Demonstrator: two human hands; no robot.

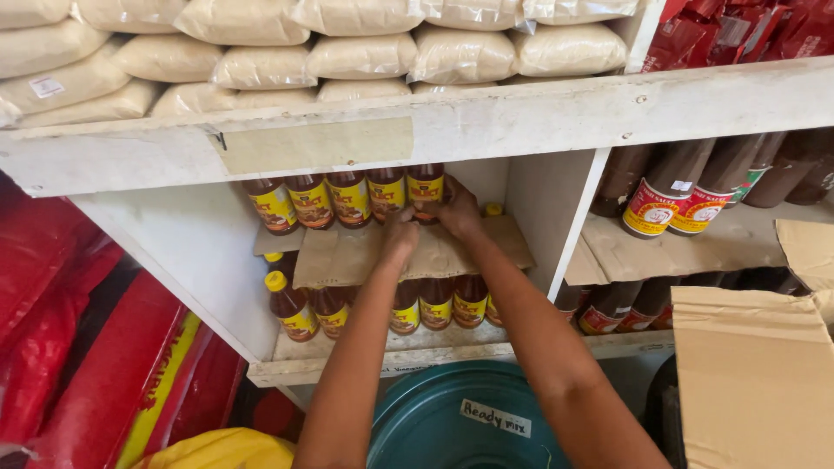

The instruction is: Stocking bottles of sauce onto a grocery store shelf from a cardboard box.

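You were stocking the white shelf (521, 130) at frame centre, setting brown sauce bottles in a second tier on the cardboard sheet (347, 256). Your right hand (458, 211) was closed around the rightmost bottle (426, 187), while your left hand (400, 234) rested loosely curled on the cardboard, holding nothing; next, the bottle probably needed seating upright beside its row.

a shop: shelves (486, 122) stocked with sauce bottles (351, 198).

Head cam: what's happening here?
A person reaches both hands into a white shelf compartment. The right hand grips a brown sauce bottle at the end of the upper row, which stands on a cardboard sheet laid over the bottles below. The left hand rests on that cardboard.
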